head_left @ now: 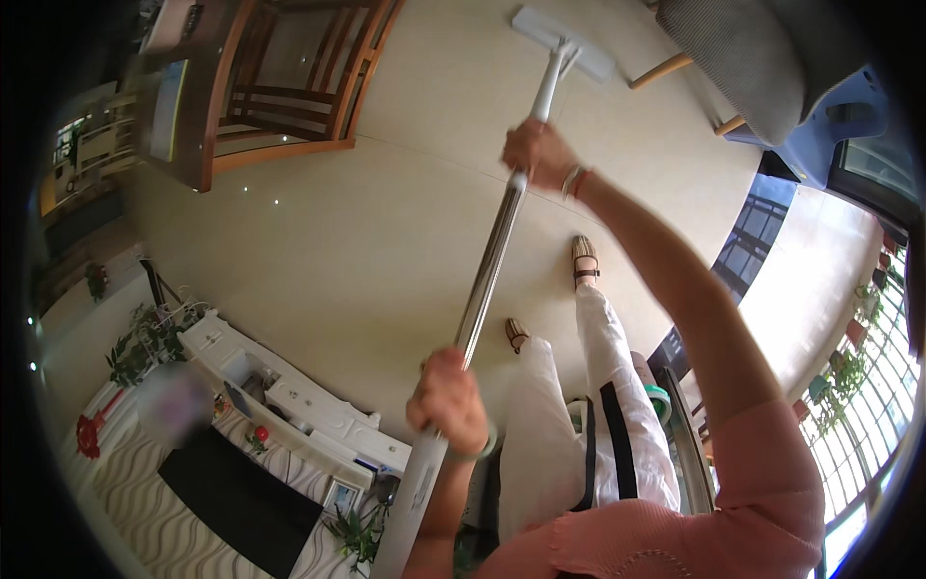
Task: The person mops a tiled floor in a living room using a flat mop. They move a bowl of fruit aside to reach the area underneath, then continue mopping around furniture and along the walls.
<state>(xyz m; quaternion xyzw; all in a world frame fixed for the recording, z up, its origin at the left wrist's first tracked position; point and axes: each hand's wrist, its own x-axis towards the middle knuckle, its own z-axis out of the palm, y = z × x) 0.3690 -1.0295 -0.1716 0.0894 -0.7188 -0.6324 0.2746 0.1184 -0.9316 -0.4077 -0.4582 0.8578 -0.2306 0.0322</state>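
A flat mop [493,265] with a silver and white pole runs slantwise across the view, from the lower edge up to the top. Its pale rectangular head [588,60] lies on the beige floor near a chair leg. My right hand [540,154] is wrapped round the white lower part of the pole, with the arm stretched far forward. Closer to my body, my left hand [449,401] grips the upper part of the same pole; it is slightly blurred. Both hands are closed, and the pole passes between my legs and the cabinet side.
A dark wooden chair [342,87] stands at the upper left. At the upper right are a grey-covered chair [738,63] and a blue plastic stool [834,125]. A long white cabinet [299,391] lines the lower left, beside a black television [241,502]. Plants [839,386] hang by the barred window at right.
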